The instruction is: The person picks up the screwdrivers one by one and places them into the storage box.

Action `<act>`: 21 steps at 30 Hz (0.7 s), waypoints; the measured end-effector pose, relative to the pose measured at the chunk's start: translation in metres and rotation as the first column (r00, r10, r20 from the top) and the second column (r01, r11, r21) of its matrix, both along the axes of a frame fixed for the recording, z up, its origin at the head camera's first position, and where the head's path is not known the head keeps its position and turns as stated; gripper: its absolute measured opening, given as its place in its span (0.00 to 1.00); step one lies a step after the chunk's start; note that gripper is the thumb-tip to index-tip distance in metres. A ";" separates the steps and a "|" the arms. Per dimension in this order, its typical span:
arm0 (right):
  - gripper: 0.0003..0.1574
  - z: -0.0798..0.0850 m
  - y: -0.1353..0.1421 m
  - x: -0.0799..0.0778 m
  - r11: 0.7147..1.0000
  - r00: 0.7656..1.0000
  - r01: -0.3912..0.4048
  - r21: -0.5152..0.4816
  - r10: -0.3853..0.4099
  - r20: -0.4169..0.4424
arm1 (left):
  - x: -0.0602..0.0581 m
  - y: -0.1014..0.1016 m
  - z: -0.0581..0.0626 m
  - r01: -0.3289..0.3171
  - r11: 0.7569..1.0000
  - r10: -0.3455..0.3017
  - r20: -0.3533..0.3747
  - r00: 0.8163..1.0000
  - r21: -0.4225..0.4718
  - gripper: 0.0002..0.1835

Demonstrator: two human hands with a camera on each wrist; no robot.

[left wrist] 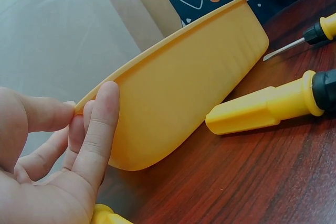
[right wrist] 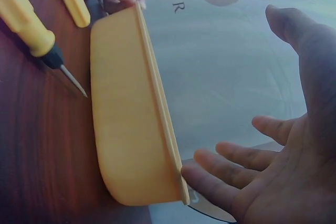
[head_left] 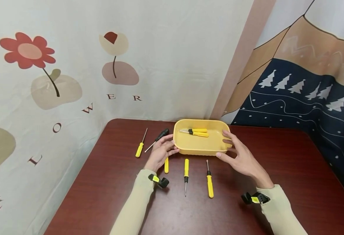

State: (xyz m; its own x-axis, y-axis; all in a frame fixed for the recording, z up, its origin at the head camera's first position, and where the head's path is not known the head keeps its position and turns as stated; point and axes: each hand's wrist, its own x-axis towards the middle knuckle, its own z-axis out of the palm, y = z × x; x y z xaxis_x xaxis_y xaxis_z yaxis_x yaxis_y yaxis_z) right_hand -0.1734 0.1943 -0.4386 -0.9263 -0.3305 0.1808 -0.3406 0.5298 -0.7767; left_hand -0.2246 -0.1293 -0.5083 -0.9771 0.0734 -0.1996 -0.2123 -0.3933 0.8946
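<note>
A yellow tray (head_left: 199, 151) stands at the middle back of the table, with two yellow screwdrivers (head_left: 197, 132) lying inside it. My left hand (head_left: 172, 145) holds the tray's left front corner. In the left wrist view, its thumb and fingers (left wrist: 100, 124) pinch the rim of the tray (left wrist: 184, 87). My right hand (head_left: 223, 145) is at the tray's right end with its fingers spread. In the right wrist view, the right hand (right wrist: 231, 145) is open, and one fingertip reaches the corner of the tray (right wrist: 126, 119).
Several screwdrivers lie on the dark red table (head_left: 277, 169). A yellow one (head_left: 139, 148) and a black-handled one (head_left: 160, 135) lie left of the tray. Three more (head_left: 186, 169) lie in front of it, one (head_left: 166, 164) partly under my left wrist. Cloth-covered walls close off the back and left.
</note>
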 end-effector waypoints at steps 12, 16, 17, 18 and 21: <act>0.48 -0.005 0.004 0.019 0.998 0.997 -0.070 -0.010 0.070 0.013 | -0.001 0.001 0.001 -0.001 1.000 0.001 -0.002 1.000 0.005 0.22; 0.48 -0.009 0.002 0.023 0.995 0.994 -0.084 0.054 0.080 0.074 | 0.000 0.001 0.001 0.003 1.000 -0.003 0.002 1.000 -0.005 0.23; 0.48 -0.009 0.001 0.023 0.994 0.993 -0.084 0.073 0.078 0.084 | 0.000 0.001 0.001 0.004 1.000 -0.004 0.004 1.000 -0.006 0.23; 0.49 -0.010 0.000 0.024 0.993 0.993 -0.081 0.089 0.073 0.091 | 0.000 0.001 0.001 0.005 1.000 -0.005 0.004 1.000 -0.010 0.23; 0.51 -0.010 -0.002 0.025 0.990 0.995 -0.058 0.128 0.047 0.090 | 0.000 0.001 0.001 0.005 1.000 -0.005 0.003 1.000 -0.014 0.23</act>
